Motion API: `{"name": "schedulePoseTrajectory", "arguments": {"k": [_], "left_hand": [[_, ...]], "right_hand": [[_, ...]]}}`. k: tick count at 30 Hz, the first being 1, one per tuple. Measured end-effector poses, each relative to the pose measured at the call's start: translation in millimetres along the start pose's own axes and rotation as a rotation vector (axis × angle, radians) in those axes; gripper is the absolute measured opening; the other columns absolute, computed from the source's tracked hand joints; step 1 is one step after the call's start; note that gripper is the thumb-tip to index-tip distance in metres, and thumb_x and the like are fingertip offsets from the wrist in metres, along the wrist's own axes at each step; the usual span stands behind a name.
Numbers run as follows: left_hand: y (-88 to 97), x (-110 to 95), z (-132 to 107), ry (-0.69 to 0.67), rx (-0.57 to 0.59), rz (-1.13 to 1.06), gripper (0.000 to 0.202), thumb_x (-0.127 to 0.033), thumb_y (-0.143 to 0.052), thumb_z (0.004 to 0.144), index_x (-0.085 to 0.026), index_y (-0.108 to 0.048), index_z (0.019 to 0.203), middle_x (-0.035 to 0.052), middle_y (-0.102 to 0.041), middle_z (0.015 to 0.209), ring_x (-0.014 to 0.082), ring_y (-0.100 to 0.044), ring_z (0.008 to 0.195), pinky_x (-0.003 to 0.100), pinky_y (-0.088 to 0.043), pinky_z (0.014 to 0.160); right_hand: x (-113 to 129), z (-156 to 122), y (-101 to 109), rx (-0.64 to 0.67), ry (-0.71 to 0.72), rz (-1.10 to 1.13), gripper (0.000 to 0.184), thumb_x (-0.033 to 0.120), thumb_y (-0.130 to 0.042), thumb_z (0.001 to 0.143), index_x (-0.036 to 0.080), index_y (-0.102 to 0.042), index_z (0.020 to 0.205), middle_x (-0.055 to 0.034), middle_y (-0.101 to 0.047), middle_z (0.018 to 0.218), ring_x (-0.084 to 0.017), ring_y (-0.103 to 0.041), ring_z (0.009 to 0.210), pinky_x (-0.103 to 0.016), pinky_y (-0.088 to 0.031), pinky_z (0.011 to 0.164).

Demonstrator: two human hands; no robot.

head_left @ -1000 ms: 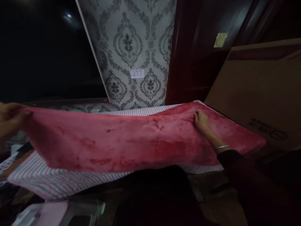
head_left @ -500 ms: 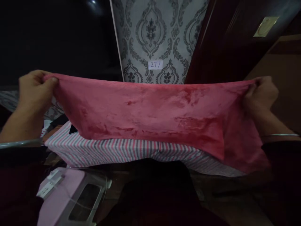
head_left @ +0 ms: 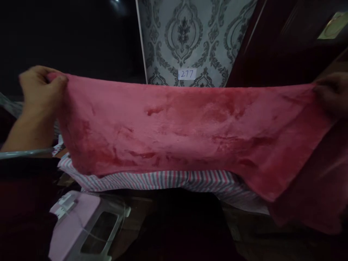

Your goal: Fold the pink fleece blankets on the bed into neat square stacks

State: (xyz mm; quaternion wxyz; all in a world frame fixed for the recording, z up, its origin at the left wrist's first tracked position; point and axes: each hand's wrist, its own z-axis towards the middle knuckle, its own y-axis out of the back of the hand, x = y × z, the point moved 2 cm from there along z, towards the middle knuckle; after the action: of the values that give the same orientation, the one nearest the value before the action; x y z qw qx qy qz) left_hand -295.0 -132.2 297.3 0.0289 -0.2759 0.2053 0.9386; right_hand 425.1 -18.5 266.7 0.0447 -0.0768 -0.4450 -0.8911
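A pink-red plush cloth (head_left: 174,127) is stretched wide in front of me, its upper edge nearly level. My left hand (head_left: 42,87) pinches its upper left corner between thumb and fingers. At the far right, my right hand (head_left: 333,92) grips the upper right part and is partly cut off by the picture's edge. Beyond that hand a darker flap of the same cloth hangs down. Below the cloth shows a table covered with a striped tablecloth (head_left: 163,180) in pink, grey and white; most of its top is hidden.
Low on the left stands a pink and clear plastic box (head_left: 78,224) with a white power strip (head_left: 65,204) and a cable on it. Behind are a dark screen (head_left: 70,40), patterned wallpaper (head_left: 185,32) bearing a paper label (head_left: 187,74), and a dark red door (head_left: 277,43).
The cloth is pulled wider and raised, showing more of its surface. My right hand has moved further right; my left hand has risen slightly. The view has shifted a little.
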Motion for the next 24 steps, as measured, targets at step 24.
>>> {"name": "schedulePoseTrajectory", "arguments": {"k": [24], "left_hand": [[-278.3, 154.2, -43.1, 0.354, 0.417, 0.378, 0.018, -0.025, -0.053, 0.09, -0.019, -0.067, 0.1, 0.0113, -0.072, 0.105, 0.0272, -0.066, 0.104, 0.036, -0.051, 0.092]], "right_hand": [[88.2, 88.0, -298.8, 0.457, 0.069, -0.224, 0.049, 0.034, -0.029, 0.103, 0.018, -0.069, 0.128, -0.0191, -0.068, 0.132, -0.031, -0.068, 0.108, -0.038, -0.046, 0.08]]}}
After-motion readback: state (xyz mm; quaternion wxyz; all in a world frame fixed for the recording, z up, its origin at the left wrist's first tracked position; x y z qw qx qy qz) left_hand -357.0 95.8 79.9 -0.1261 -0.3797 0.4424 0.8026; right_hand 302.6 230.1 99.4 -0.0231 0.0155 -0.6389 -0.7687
